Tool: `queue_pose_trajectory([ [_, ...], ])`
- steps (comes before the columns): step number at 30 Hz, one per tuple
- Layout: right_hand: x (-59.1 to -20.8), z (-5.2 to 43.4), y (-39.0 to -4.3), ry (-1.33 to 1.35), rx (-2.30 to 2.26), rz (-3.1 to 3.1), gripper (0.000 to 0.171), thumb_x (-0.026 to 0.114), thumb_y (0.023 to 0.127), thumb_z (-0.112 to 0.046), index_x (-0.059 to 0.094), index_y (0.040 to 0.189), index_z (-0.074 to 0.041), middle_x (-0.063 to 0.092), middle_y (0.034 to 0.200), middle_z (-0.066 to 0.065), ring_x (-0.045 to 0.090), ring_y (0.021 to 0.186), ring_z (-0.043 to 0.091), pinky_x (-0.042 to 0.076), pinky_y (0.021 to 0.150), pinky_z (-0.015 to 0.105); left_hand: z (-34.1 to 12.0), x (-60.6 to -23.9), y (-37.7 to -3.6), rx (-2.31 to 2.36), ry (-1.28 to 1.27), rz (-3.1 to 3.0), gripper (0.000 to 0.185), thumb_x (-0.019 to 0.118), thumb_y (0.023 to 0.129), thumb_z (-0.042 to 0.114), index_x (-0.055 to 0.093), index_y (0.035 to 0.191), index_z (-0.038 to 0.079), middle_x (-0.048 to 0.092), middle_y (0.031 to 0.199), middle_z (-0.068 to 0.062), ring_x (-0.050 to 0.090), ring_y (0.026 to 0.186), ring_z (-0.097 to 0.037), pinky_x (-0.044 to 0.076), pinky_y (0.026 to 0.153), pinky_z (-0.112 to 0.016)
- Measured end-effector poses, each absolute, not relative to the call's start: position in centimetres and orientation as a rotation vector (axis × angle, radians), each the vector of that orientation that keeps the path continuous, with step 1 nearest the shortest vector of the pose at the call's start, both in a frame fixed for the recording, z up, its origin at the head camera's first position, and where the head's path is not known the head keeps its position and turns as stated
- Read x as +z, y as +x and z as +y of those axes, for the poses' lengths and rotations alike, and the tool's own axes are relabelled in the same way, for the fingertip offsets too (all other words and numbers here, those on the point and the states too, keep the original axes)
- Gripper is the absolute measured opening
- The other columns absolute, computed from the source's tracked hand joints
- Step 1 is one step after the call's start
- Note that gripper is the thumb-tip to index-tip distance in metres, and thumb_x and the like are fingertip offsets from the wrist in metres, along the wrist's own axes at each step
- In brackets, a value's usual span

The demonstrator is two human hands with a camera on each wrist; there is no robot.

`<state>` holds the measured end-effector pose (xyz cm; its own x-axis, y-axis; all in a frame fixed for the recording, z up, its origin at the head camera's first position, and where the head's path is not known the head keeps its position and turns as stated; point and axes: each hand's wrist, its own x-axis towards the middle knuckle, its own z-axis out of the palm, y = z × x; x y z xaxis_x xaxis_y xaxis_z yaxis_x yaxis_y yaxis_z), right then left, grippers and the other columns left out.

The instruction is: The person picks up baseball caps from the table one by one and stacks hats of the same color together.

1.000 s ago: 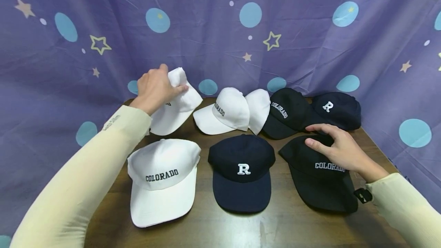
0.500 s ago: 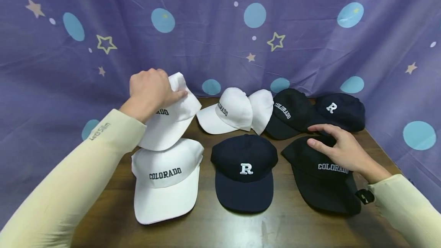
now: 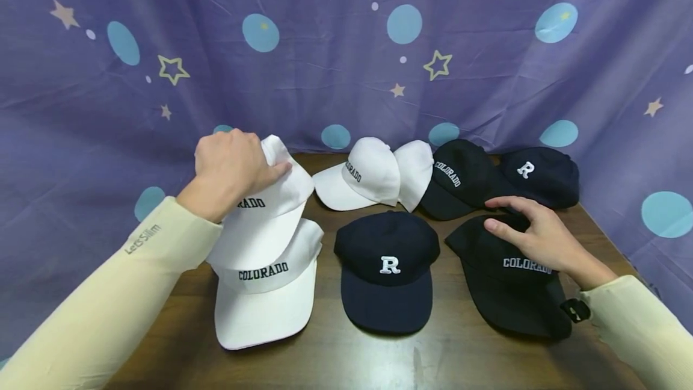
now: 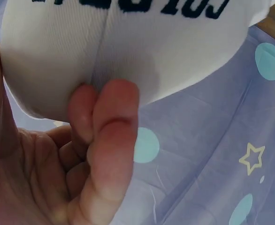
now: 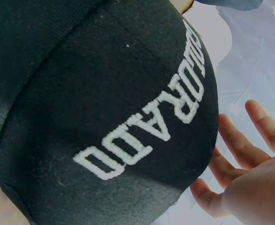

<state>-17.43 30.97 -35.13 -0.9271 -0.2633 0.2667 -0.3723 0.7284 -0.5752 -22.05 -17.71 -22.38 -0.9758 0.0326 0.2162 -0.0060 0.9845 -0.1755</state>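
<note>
Stacking, early stage: your left hand point(image 3: 230, 170) grips one white cap point(image 3: 265, 209) over the front white cap point(image 3: 265, 294); your right hand point(image 3: 536, 236), fingers relaxed, rests on the black cap point(image 3: 509, 281) right of it; other caps unstacked.

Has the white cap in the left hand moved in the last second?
Yes. The left hand has brought the held white cap forward and down, so it now overlaps the front white COLORADO cap.

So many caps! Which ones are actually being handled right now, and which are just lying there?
In hand:
- left hand grips a white cap above another white cap
- right hand rests on a black cap

Lying about:
- navy R cap
- back-row caps
</note>
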Motion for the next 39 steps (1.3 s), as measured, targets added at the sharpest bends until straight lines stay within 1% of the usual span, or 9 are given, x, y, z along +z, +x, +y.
queue_pose_trajectory([
  [6,-35.0,30.9,-17.5,0.51,0.972,-2.763,0.042,0.071,0.098,-0.034,0.064,0.134,-0.013,0.06,0.138,0.015,0.046,0.133,0.039,0.035,0.101,0.066,-18.0,-22.7,-20.7,0.291,-0.001,-2.909,0.073,0.055,0.087,0.074,0.063,0.082,0.001,0.057,0.071,-0.016,0.061,0.065,-0.036,0.048,0.047,-0.047],
  [10,-35.0,30.9,-17.5,0.516,0.973,-2.76,0.041,0.071,0.098,-0.034,0.064,0.133,-0.013,0.06,0.137,0.015,0.046,0.133,0.039,0.035,0.101,0.066,-17.9,-23.0,-19.7,0.31,-0.011,-2.923,0.074,0.054,0.087,0.075,0.063,0.079,0.002,0.056,0.067,-0.015,0.061,0.062,-0.036,0.048,0.047,-0.046],
  [13,-35.0,30.9,-17.4,0.517,0.973,-2.759,0.041,0.071,0.098,-0.034,0.064,0.133,-0.012,0.06,0.137,0.015,0.046,0.133,0.039,0.035,0.101,0.066,-17.7,-23.4,-19.0,0.317,-0.018,-2.927,0.073,0.056,0.087,0.075,0.063,0.076,0.003,0.056,0.064,-0.014,0.06,0.06,-0.036,0.047,0.046,-0.045],
  [18,-35.0,30.9,-17.4,0.529,0.977,-2.752,0.041,0.071,0.098,-0.033,0.064,0.133,-0.012,0.06,0.137,0.015,0.046,0.133,0.039,0.035,0.101,0.066,-17.0,-24.3,-18.2,0.353,-0.039,-2.952,0.073,0.058,0.085,0.077,0.063,0.074,0.004,0.057,0.065,-0.013,0.059,0.058,-0.033,0.046,0.044,-0.042],
  [24,-35.1,31.0,-17.5,0.54,0.973,-2.75,0.041,0.071,0.098,-0.032,0.064,0.133,-0.011,0.06,0.137,0.016,0.047,0.132,0.04,0.035,0.101,0.066,-16.4,-25.4,-17.8,0.424,-0.079,-3.013,0.078,0.055,0.084,0.08,0.068,0.081,0.003,0.063,0.073,-0.015,0.057,0.056,-0.031,0.046,0.043,-0.042],
  [27,-35.2,30.9,-17.5,0.534,0.979,-2.752,0.041,0.071,0.099,-0.032,0.064,0.133,-0.011,0.06,0.137,0.016,0.047,0.132,0.039,0.035,0.101,0.066,-16.2,-25.9,-17.7,0.458,-0.129,-3.046,0.08,0.055,0.082,0.083,0.068,0.077,0.005,0.063,0.073,-0.014,0.057,0.056,-0.031,0.047,0.044,-0.042],
  [32,-35.2,30.9,-17.4,0.526,0.987,-2.757,0.042,0.071,0.098,-0.033,0.064,0.133,-0.012,0.06,0.137,0.015,0.047,0.132,0.038,0.035,0.102,0.065,-15.9,-26.8,-17.5,0.529,-0.235,-3.098,0.08,0.055,0.08,0.085,0.066,0.069,0.007,0.06,0.068,-0.011,0.057,0.055,-0.027,0.048,0.044,-0.039],
  [36,-35.2,30.8,-17.5,0.524,0.986,-2.763,0.042,0.071,0.098,-0.034,0.064,0.133,-0.012,0.061,0.137,0.015,0.047,0.132,0.038,0.035,0.102,0.065,-15.9,-27.1,-17.6,0.529,-0.224,-3.117,0.079,0.053,0.082,0.085,0.063,0.065,0.008,0.059,0.066,-0.01,0.057,0.054,-0.026,0.048,0.045,-0.039],
  [39,-35.3,30.8,-17.5,0.517,0.988,-2.765,0.042,0.071,0.099,-0.034,0.064,0.133,-0.012,0.061,0.137,0.015,0.047,0.132,0.038,0.035,0.102,0.065,-15.9,-27.4,-17.8,0.52,-0.201,-3.108,0.079,0.049,0.086,0.084,0.061,0.061,0.01,0.058,0.065,-0.009,0.056,0.053,-0.027,0.048,0.045,-0.04],
])
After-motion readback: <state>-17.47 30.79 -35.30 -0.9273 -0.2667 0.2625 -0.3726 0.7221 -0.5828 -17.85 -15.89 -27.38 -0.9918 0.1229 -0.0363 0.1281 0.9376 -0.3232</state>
